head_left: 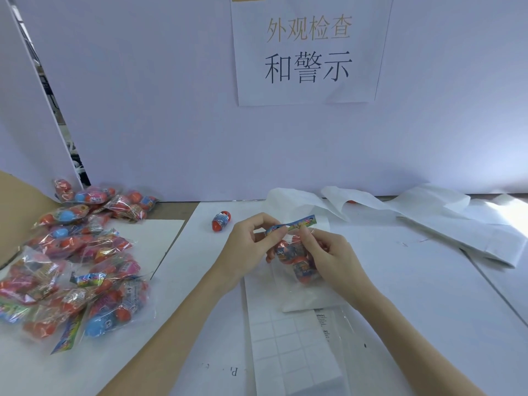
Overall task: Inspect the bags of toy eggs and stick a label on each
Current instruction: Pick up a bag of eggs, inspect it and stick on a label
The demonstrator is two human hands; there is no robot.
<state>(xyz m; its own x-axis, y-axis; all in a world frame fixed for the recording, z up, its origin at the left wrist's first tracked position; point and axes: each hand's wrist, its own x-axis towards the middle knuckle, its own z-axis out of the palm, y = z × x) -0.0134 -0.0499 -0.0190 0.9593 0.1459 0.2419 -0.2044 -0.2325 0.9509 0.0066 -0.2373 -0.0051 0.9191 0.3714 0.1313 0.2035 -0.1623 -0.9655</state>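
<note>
Clear bag of eggs (297, 260), left hand (247, 244) and right hand (328, 254) raised, fingers pinching its top

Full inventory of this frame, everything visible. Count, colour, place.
held bag: one, clear, red eggs inside, colourful header strip, centre, between both hands
bag pile: many, count unclear, clear with red and blue eggs, table's left side
loose egg: one, red with a printed band, on the table beyond the left hand
label sheet: one, white grid with printed warning labels at its right, near centre
backing sheets: several, white, crumpled, far right
wall sign: one, white with Chinese characters, on the back panel
cardboard: one piece, brown, far left
left hand: pinches the header strip
right hand: grips the bag top
</note>
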